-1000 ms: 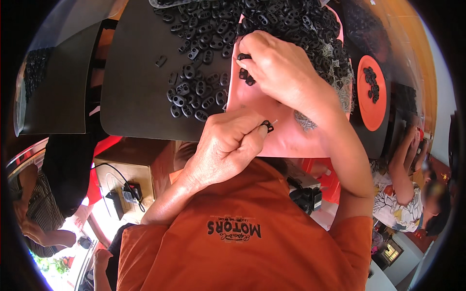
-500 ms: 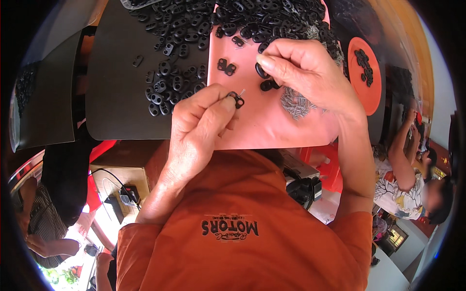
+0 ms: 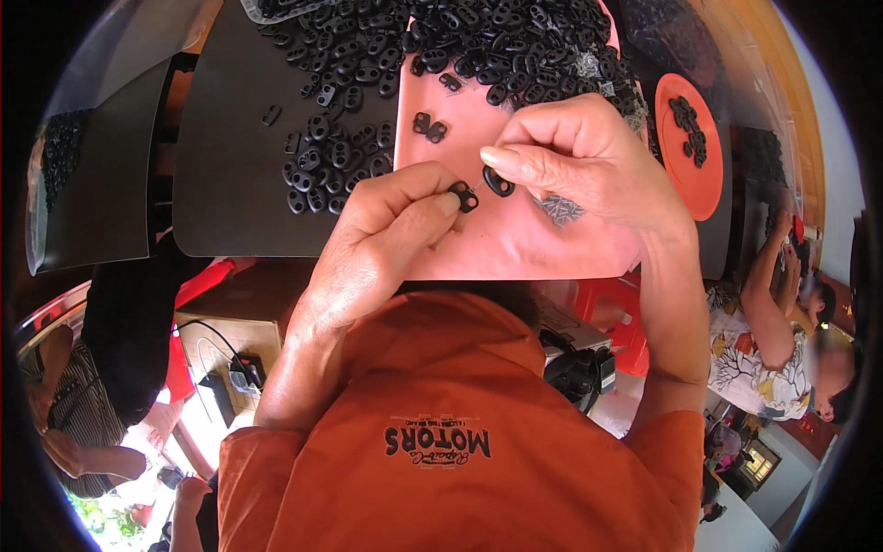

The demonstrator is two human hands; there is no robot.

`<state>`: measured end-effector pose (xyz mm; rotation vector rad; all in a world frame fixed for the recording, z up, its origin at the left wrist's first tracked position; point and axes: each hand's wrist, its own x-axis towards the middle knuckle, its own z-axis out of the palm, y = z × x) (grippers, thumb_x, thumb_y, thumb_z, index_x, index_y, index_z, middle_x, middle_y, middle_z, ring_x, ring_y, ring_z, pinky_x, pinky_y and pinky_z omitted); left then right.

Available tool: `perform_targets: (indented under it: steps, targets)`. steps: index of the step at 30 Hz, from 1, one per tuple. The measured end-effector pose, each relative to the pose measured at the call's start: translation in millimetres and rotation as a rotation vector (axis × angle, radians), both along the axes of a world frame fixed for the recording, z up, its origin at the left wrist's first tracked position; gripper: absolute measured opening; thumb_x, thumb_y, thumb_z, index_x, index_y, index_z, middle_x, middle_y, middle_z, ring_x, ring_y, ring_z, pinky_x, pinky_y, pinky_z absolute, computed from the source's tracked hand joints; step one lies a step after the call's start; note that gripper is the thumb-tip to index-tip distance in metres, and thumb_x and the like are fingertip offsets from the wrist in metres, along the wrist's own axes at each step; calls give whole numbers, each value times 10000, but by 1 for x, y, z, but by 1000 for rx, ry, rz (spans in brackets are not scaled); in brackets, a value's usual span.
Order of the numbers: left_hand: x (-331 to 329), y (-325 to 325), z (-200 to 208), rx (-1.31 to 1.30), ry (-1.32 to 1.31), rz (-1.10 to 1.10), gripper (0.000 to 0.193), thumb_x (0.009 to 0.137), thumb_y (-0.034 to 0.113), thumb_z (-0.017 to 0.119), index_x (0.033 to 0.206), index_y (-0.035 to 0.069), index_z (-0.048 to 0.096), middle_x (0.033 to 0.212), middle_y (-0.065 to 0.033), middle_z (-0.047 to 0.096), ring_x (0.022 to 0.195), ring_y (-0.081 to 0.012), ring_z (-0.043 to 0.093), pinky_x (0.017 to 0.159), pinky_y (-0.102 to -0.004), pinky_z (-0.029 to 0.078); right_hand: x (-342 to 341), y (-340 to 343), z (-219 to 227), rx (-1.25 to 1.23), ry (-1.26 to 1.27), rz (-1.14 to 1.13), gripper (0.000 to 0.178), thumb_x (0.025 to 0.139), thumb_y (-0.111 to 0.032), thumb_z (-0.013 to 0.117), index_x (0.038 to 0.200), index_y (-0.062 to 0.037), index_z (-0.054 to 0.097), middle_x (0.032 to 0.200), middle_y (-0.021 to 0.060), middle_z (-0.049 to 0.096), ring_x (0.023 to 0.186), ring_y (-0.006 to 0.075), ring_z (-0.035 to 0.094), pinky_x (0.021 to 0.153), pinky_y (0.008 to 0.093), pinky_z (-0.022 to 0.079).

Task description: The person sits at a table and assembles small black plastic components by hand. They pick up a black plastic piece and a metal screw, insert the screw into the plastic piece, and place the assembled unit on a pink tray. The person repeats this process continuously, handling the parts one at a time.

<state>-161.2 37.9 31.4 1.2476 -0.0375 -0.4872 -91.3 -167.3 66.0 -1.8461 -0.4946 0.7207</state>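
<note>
My left hand [image 3: 382, 216] pinches a small black two-holed cord lock part [image 3: 468, 199] between thumb and forefinger. A thin metal spring [image 3: 478, 186] sticks out of it. Close by on the right, my right hand [image 3: 589, 161] grips a black oval cord lock shell [image 3: 498, 182] by its upper edge. The spring's tip reaches the shell or nearly so; I cannot tell if it is inside. Below my right hand lies a pile of loose springs [image 3: 559, 211], partly covered by it. Two small two-holed parts [image 3: 430, 128] rest on the pink sheet [image 3: 524, 253].
A large heap of black cord lock parts [image 3: 515, 51] covers the back. More oval pieces [image 3: 336, 156] lie on the dark table [image 3: 230, 198] at left. An orange plate [image 3: 704, 198] with black parts stands at right. Other people sit at both sides.
My right hand has come down with the shell toward the left hand's part. The left hand has shifted slightly right, so the spring now points at the shell with hardly any gap.
</note>
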Motion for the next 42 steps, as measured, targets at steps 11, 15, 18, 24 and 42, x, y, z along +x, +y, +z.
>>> perform_targets:
  steps: [11,15,18,24,42]
  targets:
    - [-2,-3,-8,1,-58,-26,148,911,67,491,855,-25,593,727,25,486,659,-38,388,570,-220,337,-4,5,9,-57,17,32,277,898,-216,656,759,24,657,603,-27,521,559,34,423,495,235,336]
    - [-3,-3,-8,-3,-69,-18,138,912,56,498,869,-29,598,731,25,489,666,-40,392,580,-219,344,-8,9,13,-25,24,35,285,904,-210,646,749,30,643,605,-17,521,568,46,434,508,246,350]
    - [-4,-1,-8,-7,-58,-29,136,915,52,500,873,-29,601,736,28,490,671,-39,395,587,-217,347,-9,8,17,-78,37,43,287,909,-198,633,734,30,625,607,-11,518,587,52,450,527,249,363]
    - [-5,-1,-7,-26,-56,-22,135,917,59,509,853,-23,596,725,39,476,668,-39,389,580,-218,339,-13,9,17,-46,48,33,262,913,-169,611,743,30,615,621,-9,515,614,55,454,552,251,371]
    - [-1,-3,-11,-64,-64,-51,149,926,59,516,834,-23,599,726,34,478,667,-37,394,576,-219,339,-24,11,5,-2,-252,-47,177,903,-92,605,786,32,559,616,-21,382,603,54,332,516,263,328]
